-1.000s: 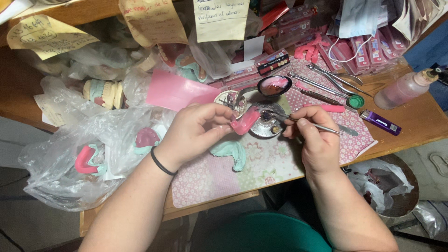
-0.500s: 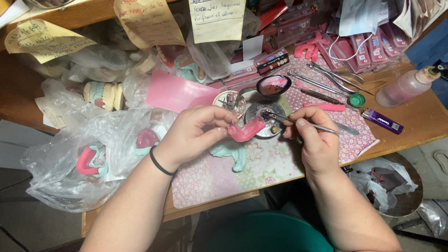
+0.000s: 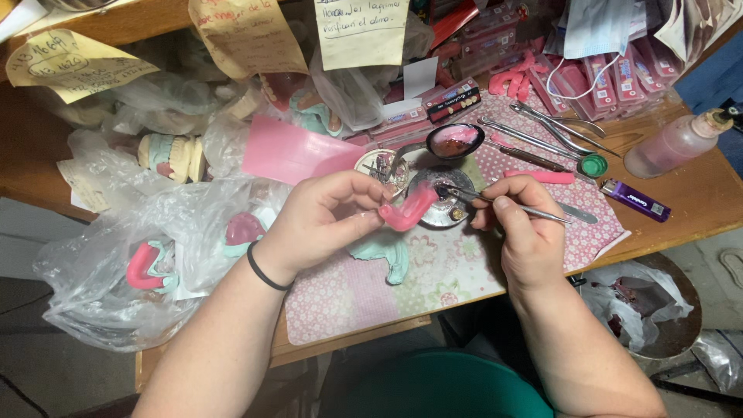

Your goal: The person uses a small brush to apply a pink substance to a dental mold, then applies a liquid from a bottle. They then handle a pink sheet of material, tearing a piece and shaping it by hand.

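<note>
Left hand (image 3: 329,217): closed on pink wax rim (image 3: 409,212), pinched between thumb and fingers, held above floral mat (image 3: 464,267).
Right hand (image 3: 522,228): closed on metal tool (image 3: 507,204), pen-style; tip just beside the rim's end, over round dish (image 3: 441,203).
Under the hands: green cast (image 3: 383,251), lying on the mat.
Behind: spoon (image 3: 453,142) with pink wax, pink sheet (image 3: 290,151), pliers (image 3: 553,128).
Right of mat: purple lighter (image 3: 635,200), bottle (image 3: 675,143).
Left: plastic bag (image 3: 116,271) holding casts.
</note>
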